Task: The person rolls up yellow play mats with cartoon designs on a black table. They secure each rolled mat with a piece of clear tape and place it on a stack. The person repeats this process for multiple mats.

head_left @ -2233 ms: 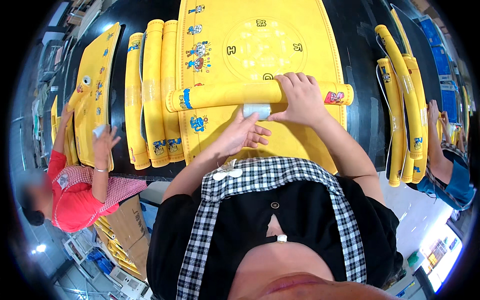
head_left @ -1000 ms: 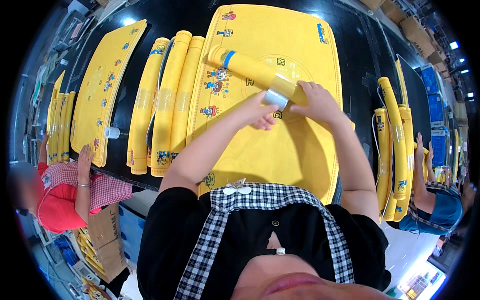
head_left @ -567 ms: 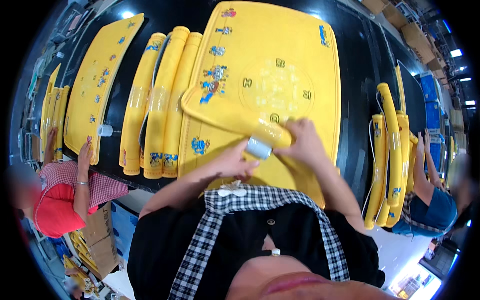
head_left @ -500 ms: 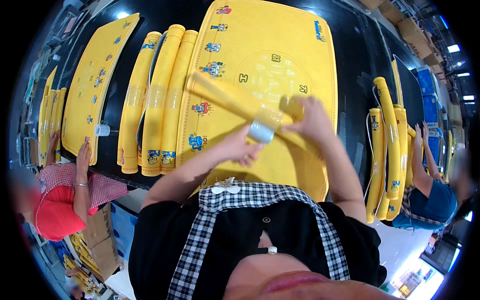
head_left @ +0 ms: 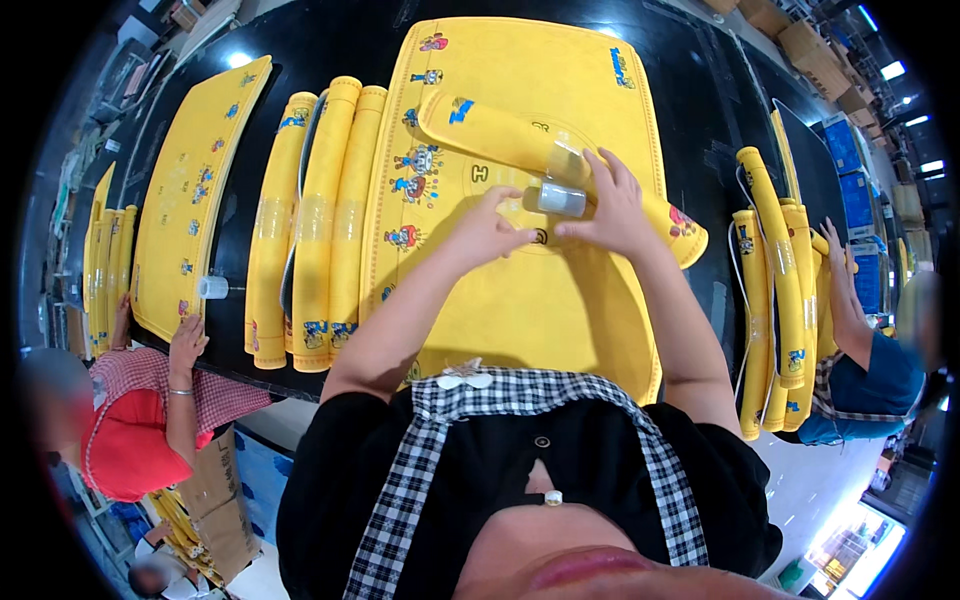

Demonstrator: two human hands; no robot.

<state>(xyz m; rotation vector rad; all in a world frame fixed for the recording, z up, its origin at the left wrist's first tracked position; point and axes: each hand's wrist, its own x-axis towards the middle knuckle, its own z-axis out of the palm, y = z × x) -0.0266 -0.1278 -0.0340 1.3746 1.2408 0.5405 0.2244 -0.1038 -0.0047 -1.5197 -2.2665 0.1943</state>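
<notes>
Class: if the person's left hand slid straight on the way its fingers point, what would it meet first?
Probably the small clear tape roll beside the left hand; depth is uncertain.

Three rolled yellow mats (head_left: pixel 320 220) lie side by side at left on the black worktop (head_left: pixel 700 90), a flat yellow mat (head_left: pixel 195 190) further left. More rolls (head_left: pixel 775 290) stack at right. Co-workers (head_left: pixel 140 430) stand either side.

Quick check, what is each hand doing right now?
Left hand: fingers curled, pinching toward the tape roll; actual contact cannot be told.
Right hand: closed on the tape roll, resting on the rolled yellow mat.
</notes>
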